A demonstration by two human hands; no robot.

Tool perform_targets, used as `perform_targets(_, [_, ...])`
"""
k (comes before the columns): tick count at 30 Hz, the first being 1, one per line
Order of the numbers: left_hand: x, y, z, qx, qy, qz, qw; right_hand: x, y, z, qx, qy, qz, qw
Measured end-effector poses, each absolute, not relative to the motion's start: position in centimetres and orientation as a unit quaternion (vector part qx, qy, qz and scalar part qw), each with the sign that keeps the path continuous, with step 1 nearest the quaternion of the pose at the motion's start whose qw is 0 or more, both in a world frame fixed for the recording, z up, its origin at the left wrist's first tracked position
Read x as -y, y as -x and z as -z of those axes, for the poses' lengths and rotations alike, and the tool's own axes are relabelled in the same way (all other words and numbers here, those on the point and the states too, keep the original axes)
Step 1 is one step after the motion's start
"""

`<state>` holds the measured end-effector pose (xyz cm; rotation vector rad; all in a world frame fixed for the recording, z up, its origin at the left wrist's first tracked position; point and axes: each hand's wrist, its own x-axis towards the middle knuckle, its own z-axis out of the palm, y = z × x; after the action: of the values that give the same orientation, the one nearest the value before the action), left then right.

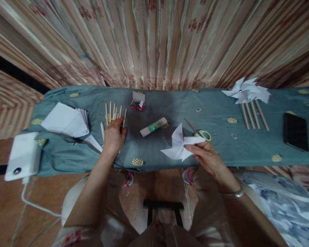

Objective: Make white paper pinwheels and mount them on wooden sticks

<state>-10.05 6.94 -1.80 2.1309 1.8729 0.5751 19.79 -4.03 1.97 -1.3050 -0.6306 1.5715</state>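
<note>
My right hand pinches a white paper pinwheel by one side, near its middle. My left hand reaches over a row of several thin wooden sticks; its fingers are curled round one stick at the row's right side. The fingers partly hide the lower ends of the row. Between the hands lies a green and white glue stick. Scissors with pale green handles lie just behind the pinwheel. Beyond the glue stick stands an open small red box with dark little pieces inside.
Finished pinwheels on sticks lie at the back right, beside a black phone. At the left are stacked white paper sheets and a white device with a cable. A curtain hangs behind the cloth-covered table.
</note>
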Motion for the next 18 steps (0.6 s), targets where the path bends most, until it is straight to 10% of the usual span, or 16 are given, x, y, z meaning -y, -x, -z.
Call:
perform_targets(10, [-6.2,9.2,0.9,-0.644,-0.683,-0.296,0.177,4.1,-19.8,-1.9,0.278,0.543,-0.631,0.480])
perform_targets(18, [-1.6,4.2,-0.7,-0.511,-0.440,-0.411,0.613,5.5,-19.9,-2.6,0.392,0.541,-0.563,0.486])
